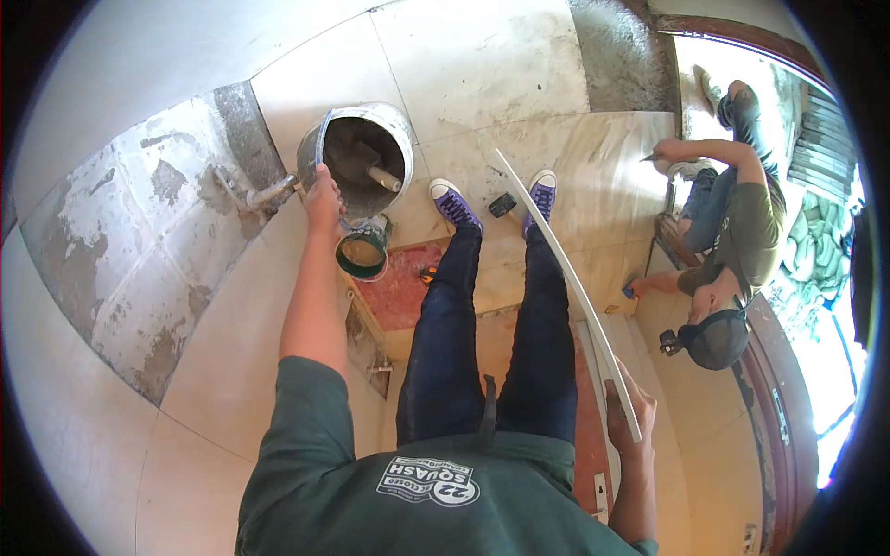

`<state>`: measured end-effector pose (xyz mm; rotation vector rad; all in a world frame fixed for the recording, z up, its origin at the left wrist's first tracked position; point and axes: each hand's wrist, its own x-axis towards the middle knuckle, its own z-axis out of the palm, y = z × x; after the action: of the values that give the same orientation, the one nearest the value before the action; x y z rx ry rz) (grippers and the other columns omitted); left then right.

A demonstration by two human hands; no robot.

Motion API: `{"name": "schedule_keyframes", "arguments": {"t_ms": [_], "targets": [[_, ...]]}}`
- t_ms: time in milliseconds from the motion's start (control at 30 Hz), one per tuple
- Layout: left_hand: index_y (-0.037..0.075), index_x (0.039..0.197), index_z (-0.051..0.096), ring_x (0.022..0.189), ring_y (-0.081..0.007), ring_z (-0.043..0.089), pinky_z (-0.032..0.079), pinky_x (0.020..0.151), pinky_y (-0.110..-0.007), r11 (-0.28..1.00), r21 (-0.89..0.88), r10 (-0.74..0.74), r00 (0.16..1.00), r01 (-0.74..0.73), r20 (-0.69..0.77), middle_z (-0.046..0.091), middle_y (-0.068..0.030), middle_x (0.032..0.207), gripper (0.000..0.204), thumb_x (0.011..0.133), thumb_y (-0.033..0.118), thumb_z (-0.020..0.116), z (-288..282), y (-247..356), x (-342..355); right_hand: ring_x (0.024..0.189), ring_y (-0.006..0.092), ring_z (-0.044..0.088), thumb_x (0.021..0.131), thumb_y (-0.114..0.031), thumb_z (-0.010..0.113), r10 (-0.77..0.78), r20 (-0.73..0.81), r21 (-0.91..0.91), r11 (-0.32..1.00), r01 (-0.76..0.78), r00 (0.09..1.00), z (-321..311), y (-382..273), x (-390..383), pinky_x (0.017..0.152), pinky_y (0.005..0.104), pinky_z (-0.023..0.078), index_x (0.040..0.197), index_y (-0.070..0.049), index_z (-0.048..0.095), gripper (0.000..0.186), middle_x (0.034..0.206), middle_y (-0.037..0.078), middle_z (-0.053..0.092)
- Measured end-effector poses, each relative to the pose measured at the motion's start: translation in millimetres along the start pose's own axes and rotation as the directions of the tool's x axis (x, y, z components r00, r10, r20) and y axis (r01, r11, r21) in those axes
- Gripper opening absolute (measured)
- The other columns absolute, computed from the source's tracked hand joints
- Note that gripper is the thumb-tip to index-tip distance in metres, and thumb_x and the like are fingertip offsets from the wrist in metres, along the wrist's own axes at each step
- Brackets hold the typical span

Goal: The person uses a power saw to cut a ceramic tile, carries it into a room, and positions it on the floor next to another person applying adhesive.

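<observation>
My left hand point(324, 199) is closed on the bluish handle of a large white bucket point(397, 139) holding dark grey material and a pale cylindrical handle. Just below it is a small green bucket point(360, 269) with beige material inside. My right hand point(630, 417) grips the lower end of a thin white tile point(582, 296), seen edge-on along my right leg. A black-headed mallet point(502, 204) lies between my purple sneakers, and an orange tool point(428, 274) lies beside my left leg on a red surface.
A co-worker point(746, 222) in a cap and olive shirt crouches at the right by the doorway point(769, 389), holding tools. Pipe fittings point(264, 193) project from the patchy wall at left. Stacked items point(816, 148) lie outside the door.
</observation>
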<state>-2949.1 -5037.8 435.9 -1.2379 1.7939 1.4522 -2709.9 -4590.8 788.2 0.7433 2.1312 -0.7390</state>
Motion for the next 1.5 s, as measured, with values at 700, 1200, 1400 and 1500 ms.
{"name": "schedule_keyframes", "arguments": {"t_ms": [700, 1200, 1400, 1500], "targets": [[0.007, 0.101, 0.062, 0.072, -0.0118, 0.061, 0.046, 0.066, -0.027, 0.996, -0.034, 0.079, 0.995, -0.078, 0.055, 0.061, -0.0001, 0.081, 0.044, 0.101, 0.051, 0.058, -10.2, -24.5, 11.7, 0.083, 0.0347, 0.075, 0.09, -0.005, 0.067, -0.091, -0.01, -0.025, 0.996, 0.091, 0.996, 6.2, -2.6, 14.1, 0.071, 0.0385, 0.057, 0.134, -0.003, 0.064, 0.044, 0.097, 0.025, 0.073], [-0.002, 0.119, 0.06, 0.092, -0.0118, 0.056, 0.045, 0.086, -0.028, 0.982, 0.145, 0.116, 0.993, -0.119, 0.029, 0.061, -0.002, 0.099, 0.052, 0.092, 0.04, 0.077, -19.1, -56.3, -22.9, 0.09, 0.0364, 0.075, 0.089, -0.004, 0.064, -0.096, 0.0, -0.027, 0.995, 0.096, 0.995, 8.2, -3.2, 16.8, 0.076, 0.0414, 0.058, 0.134, -0.003, 0.064, 0.046, 0.106, 0.026, 0.072], [-0.003, 0.124, 0.057, 0.095, -0.0134, 0.057, 0.045, 0.088, -0.029, 0.983, 0.14, 0.118, 0.993, -0.117, 0.003, 0.062, -0.0038, 0.103, 0.057, 0.09, 0.036, 0.079, -22.6, -61.1, -28.5, 0.088, 0.0378, 0.074, 0.089, -0.004, 0.063, -0.117, -0.003, -0.035, 0.992, 0.117, 0.993, 7.0, -4.7, 17.0, 0.074, 0.0418, 0.057, 0.134, -0.003, 0.063, 0.045, 0.102, 0.026, 0.072], [0.006, 0.123, 0.059, 0.09, -0.013, 0.053, 0.043, 0.079, -0.029, 0.988, 0.099, 0.12, 0.993, -0.121, 0.009, 0.058, -0.0032, 0.103, 0.053, 0.089, 0.042, 0.078, -22.0, -69.8, -27.0, 0.086, 0.0376, 0.074, 0.089, -0.004, 0.063, -0.092, 0.008, -0.047, 0.995, 0.093, 0.996, 8.2, -2.7, 17.6, 0.073, 0.0414, 0.057, 0.133, -0.003, 0.064, 0.044, 0.1, 0.026, 0.072]]}}
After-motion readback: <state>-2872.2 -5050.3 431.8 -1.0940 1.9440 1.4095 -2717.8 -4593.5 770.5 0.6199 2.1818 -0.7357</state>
